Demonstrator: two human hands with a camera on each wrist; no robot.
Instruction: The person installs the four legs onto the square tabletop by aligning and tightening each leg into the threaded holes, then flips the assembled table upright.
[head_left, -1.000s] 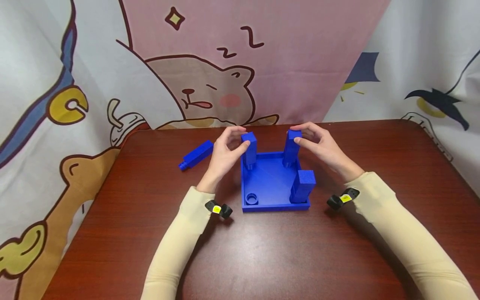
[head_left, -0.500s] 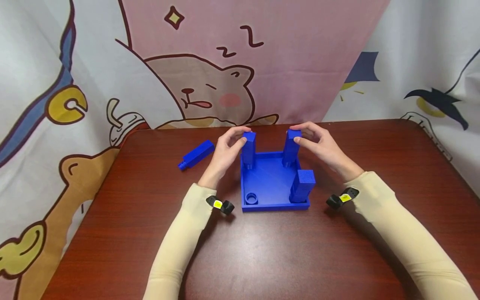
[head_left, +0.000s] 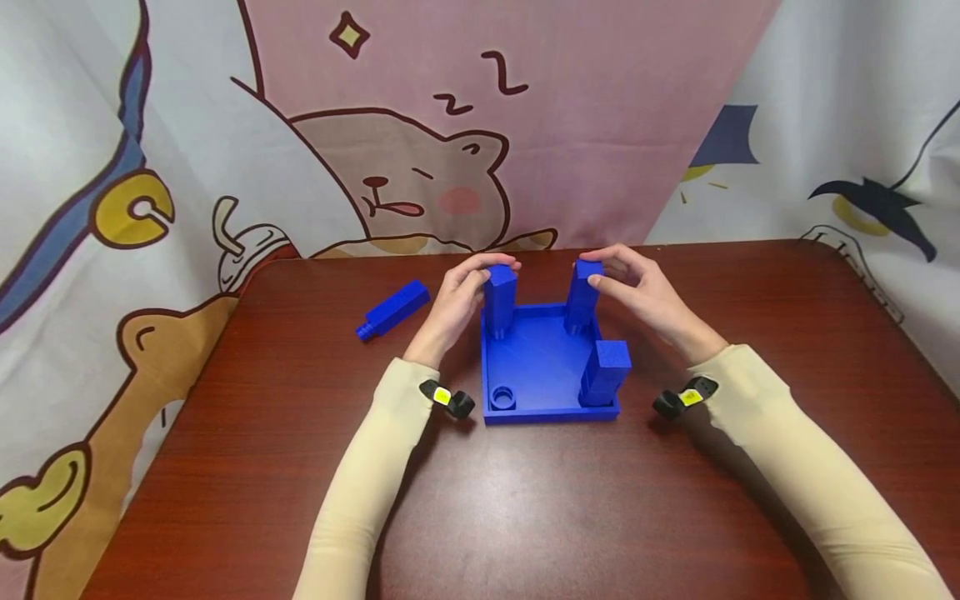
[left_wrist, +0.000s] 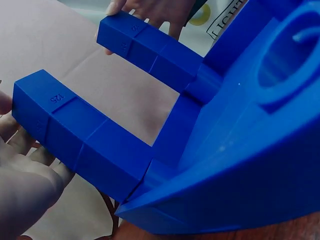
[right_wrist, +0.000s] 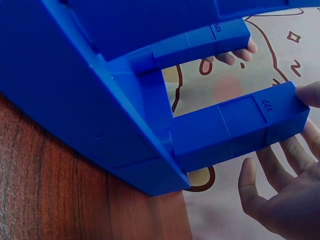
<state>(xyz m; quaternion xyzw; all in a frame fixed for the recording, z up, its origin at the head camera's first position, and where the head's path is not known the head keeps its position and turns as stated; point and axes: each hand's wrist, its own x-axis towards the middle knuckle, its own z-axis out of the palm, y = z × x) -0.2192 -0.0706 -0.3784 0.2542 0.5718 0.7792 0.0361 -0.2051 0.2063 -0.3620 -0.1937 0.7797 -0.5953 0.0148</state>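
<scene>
A shallow square blue tray lies on the table. Blue square posts stand upright at three of its corners. My left hand grips the top of the far-left post, marked 125 in the left wrist view, with thumb and fingers around it. Near its top, my right hand holds the far-right post between thumb and fingers; 122 shows on it in the right wrist view. Neither hand touches the near-right post. At the near-left corner there is a bare round socket.
Left of the tray, a loose blue post lies on its side, its threaded-looking end toward the near left. Beneath everything is a dark reddish-brown table. A cartoon-printed curtain hangs behind the far edge.
My left hand has turned around the far-left post, its fingers reaching farther over the top and its wrist shifting right and away from me. The right hand keeps its place.
</scene>
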